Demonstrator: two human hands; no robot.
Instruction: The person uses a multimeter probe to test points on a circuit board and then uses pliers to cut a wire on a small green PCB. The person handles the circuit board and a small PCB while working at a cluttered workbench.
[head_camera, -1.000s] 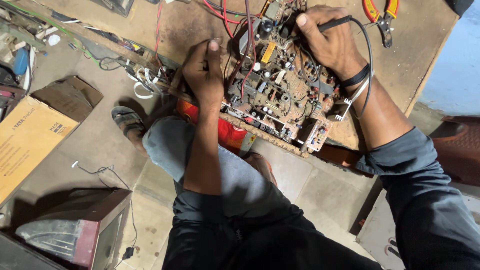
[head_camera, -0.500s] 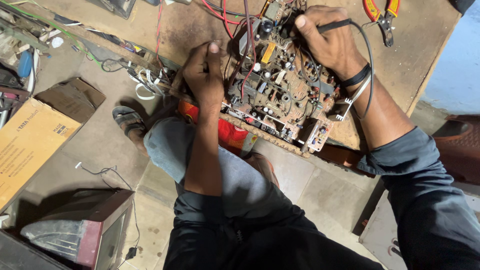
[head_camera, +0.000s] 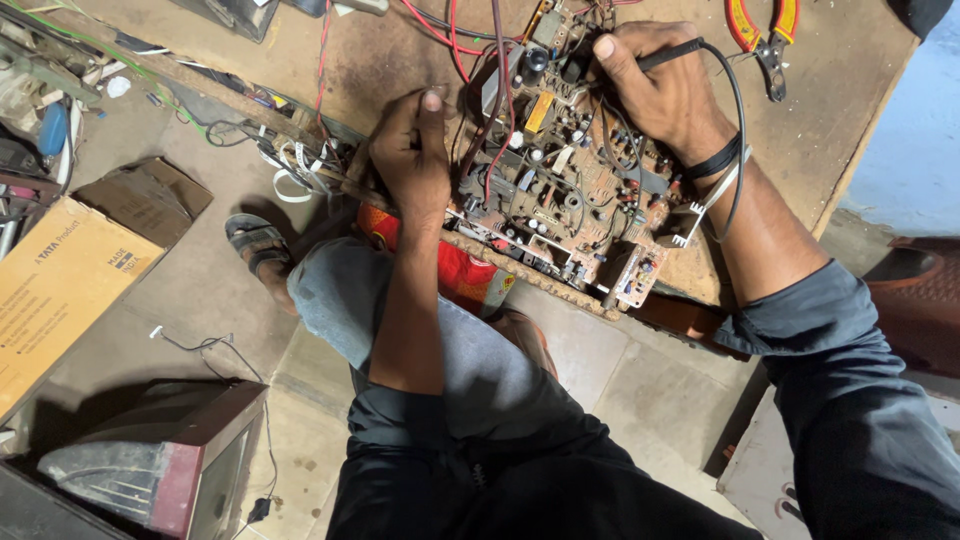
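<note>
A brown circuit board (head_camera: 560, 200) crowded with components lies on the wooden workbench (head_camera: 400, 50), overhanging its near edge. My left hand (head_camera: 412, 155) rests on the board's left edge, fingers curled and thumb pointing up. My right hand (head_camera: 665, 90) grips a black-handled tool (head_camera: 670, 55) with a black cable running over my wrist, held over the upper right part of the board. Red and dark wires (head_camera: 470, 30) lead from the board toward the back of the bench.
Red-and-yellow pliers (head_camera: 760, 30) lie on the bench at the upper right. A cardboard box (head_camera: 60, 290) and an old television set (head_camera: 150, 460) stand on the floor at left. My knee (head_camera: 340, 290) and sandalled foot (head_camera: 255, 245) are under the bench edge.
The view has shifted slightly. Both hands stay in nearly the same places on the board.
</note>
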